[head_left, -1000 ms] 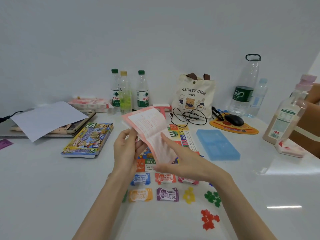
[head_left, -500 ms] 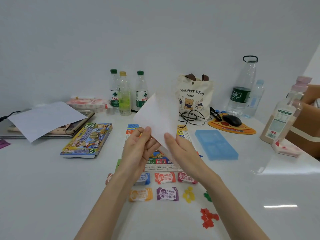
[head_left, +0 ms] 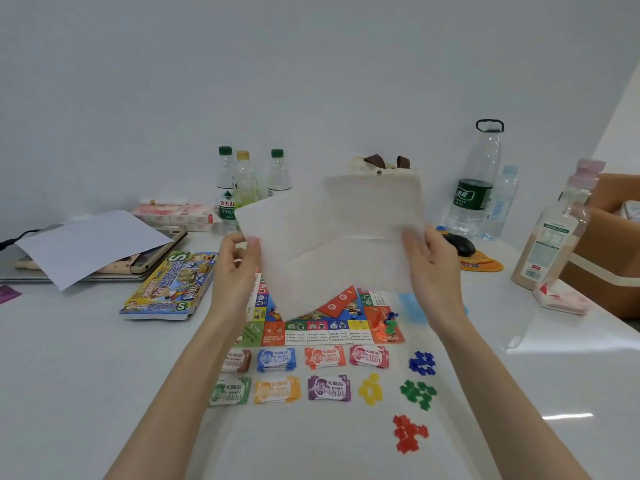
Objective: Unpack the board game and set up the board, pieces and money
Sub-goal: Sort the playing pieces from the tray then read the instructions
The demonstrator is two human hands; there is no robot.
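Red plastic pieces (head_left: 408, 433) lie nearest the tabletop's near edge, with green plastic pieces (head_left: 417, 393), yellow plastic pieces (head_left: 370, 389) and blue plastic pieces (head_left: 420, 362) beyond them. All sit to the right of two rows of small coloured paper money stacks (head_left: 325, 356). Just behind the money, the colourful printed game board (head_left: 322, 329) lies flat. Above the board, clear of the tabletop, a thin white creased paper sheet (head_left: 332, 244) is held spread open between both hands. The left hand (head_left: 235, 268) pinches its left edge with curled fingers, and the right hand (head_left: 433, 268) pinches its right edge the same way. The sheet looks light, limp and easy to tear, so a gentle pinch at the edges seems the right hold. Towards the far left of the tabletop rests the colourful cardboard game box (head_left: 169, 285)
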